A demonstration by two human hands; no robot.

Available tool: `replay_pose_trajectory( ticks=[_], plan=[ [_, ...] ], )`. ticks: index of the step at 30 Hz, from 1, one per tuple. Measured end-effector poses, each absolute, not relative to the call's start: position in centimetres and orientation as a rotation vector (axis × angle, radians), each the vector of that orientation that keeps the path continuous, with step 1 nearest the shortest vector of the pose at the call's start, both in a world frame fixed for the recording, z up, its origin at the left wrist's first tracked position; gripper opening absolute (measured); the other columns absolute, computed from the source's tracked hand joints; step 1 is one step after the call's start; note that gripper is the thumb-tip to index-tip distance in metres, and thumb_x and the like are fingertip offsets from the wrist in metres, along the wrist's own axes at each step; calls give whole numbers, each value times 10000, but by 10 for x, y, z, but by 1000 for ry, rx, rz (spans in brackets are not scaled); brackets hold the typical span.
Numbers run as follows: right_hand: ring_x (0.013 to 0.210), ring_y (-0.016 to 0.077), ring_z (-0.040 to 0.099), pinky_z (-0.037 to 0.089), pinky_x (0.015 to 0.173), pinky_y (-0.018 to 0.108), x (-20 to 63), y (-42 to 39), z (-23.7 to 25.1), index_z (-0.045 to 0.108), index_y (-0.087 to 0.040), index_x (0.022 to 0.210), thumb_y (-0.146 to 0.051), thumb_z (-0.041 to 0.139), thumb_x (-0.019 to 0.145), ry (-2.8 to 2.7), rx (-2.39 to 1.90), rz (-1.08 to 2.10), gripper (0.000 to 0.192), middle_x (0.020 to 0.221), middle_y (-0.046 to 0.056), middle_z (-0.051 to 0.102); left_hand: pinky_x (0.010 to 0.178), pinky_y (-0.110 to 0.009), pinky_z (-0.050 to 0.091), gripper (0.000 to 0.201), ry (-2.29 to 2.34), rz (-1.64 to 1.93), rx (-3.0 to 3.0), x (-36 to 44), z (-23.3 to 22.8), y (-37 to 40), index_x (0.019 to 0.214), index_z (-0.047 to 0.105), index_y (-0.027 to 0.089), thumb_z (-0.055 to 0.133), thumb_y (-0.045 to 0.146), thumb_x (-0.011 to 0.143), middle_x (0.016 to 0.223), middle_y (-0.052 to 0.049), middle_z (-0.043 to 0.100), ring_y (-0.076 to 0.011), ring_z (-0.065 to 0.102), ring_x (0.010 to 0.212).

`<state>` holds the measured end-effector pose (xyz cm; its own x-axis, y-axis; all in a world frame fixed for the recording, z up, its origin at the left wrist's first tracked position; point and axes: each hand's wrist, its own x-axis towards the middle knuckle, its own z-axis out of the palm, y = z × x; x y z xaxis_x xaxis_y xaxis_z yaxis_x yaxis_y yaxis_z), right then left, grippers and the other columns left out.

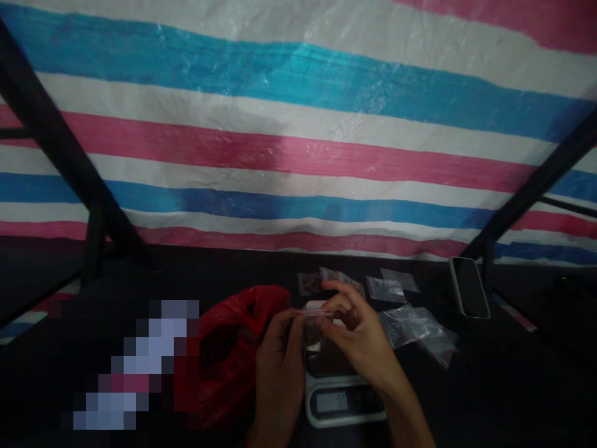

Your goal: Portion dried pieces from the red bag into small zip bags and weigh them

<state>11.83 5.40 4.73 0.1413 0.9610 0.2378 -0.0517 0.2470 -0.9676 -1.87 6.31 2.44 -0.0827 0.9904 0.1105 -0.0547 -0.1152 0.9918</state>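
Observation:
Both hands meet over a small digital scale near the front of a dark table. My left hand and my right hand pinch the top edge of a small clear zip bag with dark contents, held just above the scale's platform. A red plastic bag lies open right beside my left hand.
Several small clear bags, some filled, lie beyond the scale, and a loose pile of clear plastic sits to the right. A phone lies face up at the right. A striped tarp hangs behind, between dark frame bars.

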Motion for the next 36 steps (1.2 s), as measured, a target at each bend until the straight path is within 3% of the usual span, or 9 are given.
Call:
replay_pose_trajectory(
  ticks=[9,21,27,36],
  plan=[
    [856,166,724,555,808,277,114,55,49,658,-279,1261,-248,871,770,-1102,-1030,1033,537,862,-28,734,728,-316,646,347,1231,1411,1186,-24,30,62,887,774,199,629,512,849,879,-78,814,-241,787,812],
    [811,133,676,521,799,249,111,58,48,648,-266,1196,-231,836,806,-1146,-1039,879,435,816,-53,689,768,-309,635,327,1140,1335,1224,-23,23,64,927,774,205,629,493,873,960,-82,820,-237,780,869],
    [853,152,673,513,792,268,111,59,46,616,-267,1300,-258,804,834,-1171,-1065,957,504,901,-24,702,815,-327,624,335,1172,1319,1230,-21,21,68,937,778,211,632,505,872,985,-86,815,-246,773,900],
    [770,135,616,474,731,246,117,54,50,655,-260,1092,-199,792,834,-1216,-1063,861,298,786,-58,640,804,-318,617,298,1060,1327,1274,-15,21,66,946,739,205,624,478,913,986,-83,809,-235,765,899]
  ],
)
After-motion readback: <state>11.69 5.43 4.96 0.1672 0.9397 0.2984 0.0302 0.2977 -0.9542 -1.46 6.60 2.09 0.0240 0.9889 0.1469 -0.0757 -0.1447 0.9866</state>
